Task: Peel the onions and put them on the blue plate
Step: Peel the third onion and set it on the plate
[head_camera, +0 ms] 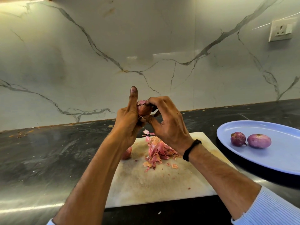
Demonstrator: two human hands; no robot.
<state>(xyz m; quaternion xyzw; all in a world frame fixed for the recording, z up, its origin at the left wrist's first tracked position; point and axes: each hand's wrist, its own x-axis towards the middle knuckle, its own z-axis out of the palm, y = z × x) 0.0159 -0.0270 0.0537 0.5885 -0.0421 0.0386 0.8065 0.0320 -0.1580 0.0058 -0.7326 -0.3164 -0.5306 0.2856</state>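
In the head view, both my hands are raised together above the board [146, 184]. My left hand [128, 122] grips the onion [143, 108] from its left side, with the fingers curled round its lower half and the thumb sticking straight up beside it. My right hand [167, 125] meets it from the right, fingertips pinching at the onion's top, where loose skin shows. The onion sits between the two hands with its long axis near upright. My fingers cover the ends, so I cannot tell which end is the root. A black band [190, 149] circles my right wrist.

Just below my right hand a heap of peels [159, 150] lies on the board, with scraps scattered round it. Beneath my left wrist, half hidden by it, a spare onion [127, 153] rests on the board. Well off to the right of my right hand the plate [284, 159] sits on the dark counter [48, 151]. It carries a dark onion [238, 138] and a pale onion [259, 140], just beside each other. Far beyond my hands, up to the right, a socket [280, 30] is set in the marble wall [81, 62].
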